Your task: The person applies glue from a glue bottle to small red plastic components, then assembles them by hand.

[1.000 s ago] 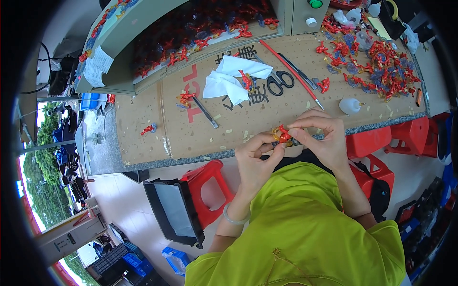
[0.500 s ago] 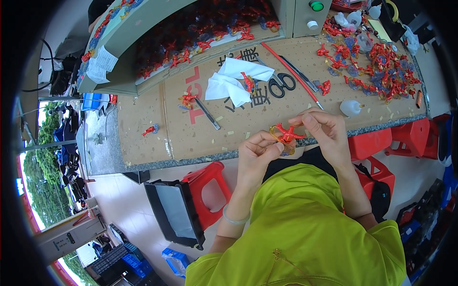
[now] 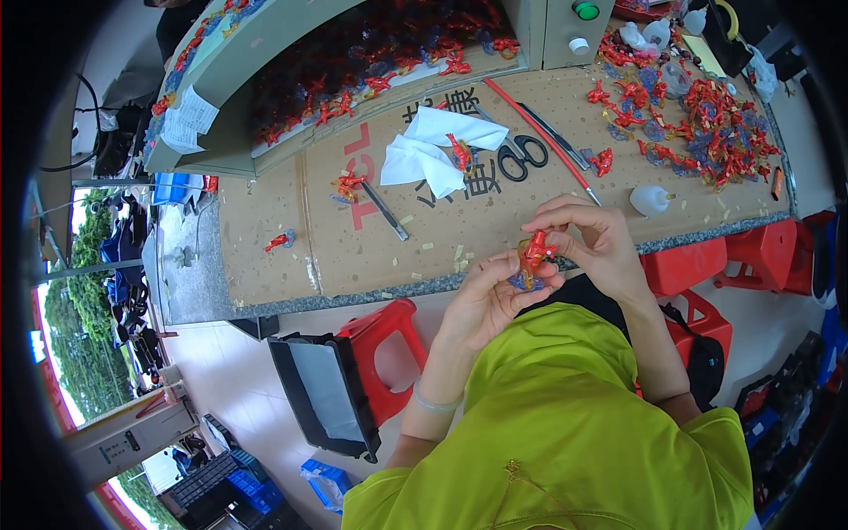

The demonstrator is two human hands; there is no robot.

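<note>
While both hands meet just over the near edge of the table [image 3: 265,256], I watch them pinch one small red figure [image 3: 534,254] between them. My left hand [image 3: 488,300] comes up from below, fingers curled, thumb and fingertips closed on the lower part of the piece, where something bluish and yellow shows. My right hand [image 3: 594,240] arches over from above, fingertips pressed on the top of the red figure. So both are closed on it, neither spread.

On the table, covered with brown cardboard, a white cloth [image 3: 433,150] lies well beyond the hands, with another red piece resting on it. Black-handled scissors [image 3: 517,159] sit just beside the cloth on the right. A thin red rod [image 3: 539,132] runs diagonally past them. Off to the far right I see a heap of red and blue figures [image 3: 707,132], and a small white bottle [image 3: 652,200] lies near my right hand. To the left, a dark slim tool [image 3: 384,210] lies by a red piece, and one stray red piece [image 3: 279,240] sits alone. Below the table edge stands a red stool [image 3: 389,353].
</note>
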